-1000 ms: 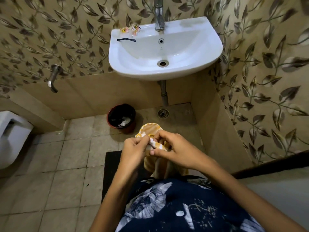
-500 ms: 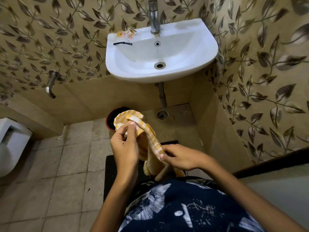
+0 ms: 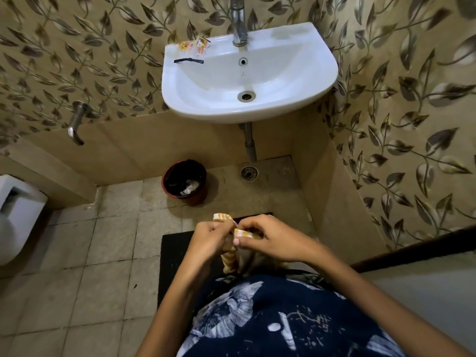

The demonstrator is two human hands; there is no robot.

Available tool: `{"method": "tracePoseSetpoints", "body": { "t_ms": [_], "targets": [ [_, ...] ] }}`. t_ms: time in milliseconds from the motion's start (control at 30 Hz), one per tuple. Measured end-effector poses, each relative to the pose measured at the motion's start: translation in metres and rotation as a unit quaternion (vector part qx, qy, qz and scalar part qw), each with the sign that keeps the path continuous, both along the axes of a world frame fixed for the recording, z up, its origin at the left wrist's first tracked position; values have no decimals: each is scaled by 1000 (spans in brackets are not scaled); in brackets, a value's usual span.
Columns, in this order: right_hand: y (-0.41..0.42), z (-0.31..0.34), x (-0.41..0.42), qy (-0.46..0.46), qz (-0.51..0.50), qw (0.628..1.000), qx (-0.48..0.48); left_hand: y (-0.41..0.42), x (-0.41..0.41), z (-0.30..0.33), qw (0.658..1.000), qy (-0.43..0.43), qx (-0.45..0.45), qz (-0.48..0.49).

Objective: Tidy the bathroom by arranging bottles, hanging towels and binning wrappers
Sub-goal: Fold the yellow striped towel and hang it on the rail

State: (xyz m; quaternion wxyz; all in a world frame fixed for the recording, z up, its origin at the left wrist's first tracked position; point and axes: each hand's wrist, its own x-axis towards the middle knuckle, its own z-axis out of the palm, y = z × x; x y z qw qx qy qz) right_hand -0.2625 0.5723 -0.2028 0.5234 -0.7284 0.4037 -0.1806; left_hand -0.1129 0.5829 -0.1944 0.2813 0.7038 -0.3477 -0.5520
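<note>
Your left hand (image 3: pixel 210 237) and right hand (image 3: pixel 270 239) both pinch the hem of the striped towel (image 3: pixel 229 256), which dangles in front of your waist above the dark mat (image 3: pixel 175 253). It looks light and floppy, so hold it by the corners to spread it.

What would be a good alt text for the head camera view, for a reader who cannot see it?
Seen from above, a person's left hand and right hand grip a yellow striped towel over a tiled bathroom floor. Ahead is a white sink with wrappers on its rim, and below it a dark bin.
</note>
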Motion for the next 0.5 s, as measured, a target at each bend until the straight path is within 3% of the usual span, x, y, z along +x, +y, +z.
{"method": "tracePoseSetpoints", "body": {
  "t_ms": [133,267,500],
  "targets": [
    [-5,-5,-2,-34,-11,999,7,5,-5,5,991,49,-81,97],
    [-7,-3,-7,-68,-23,997,41,8,-13,16,971,58,-189,132],
    [-13,-29,-14,68,76,993,58,13,-16,23,940,94,-280,173]
  ]
}}
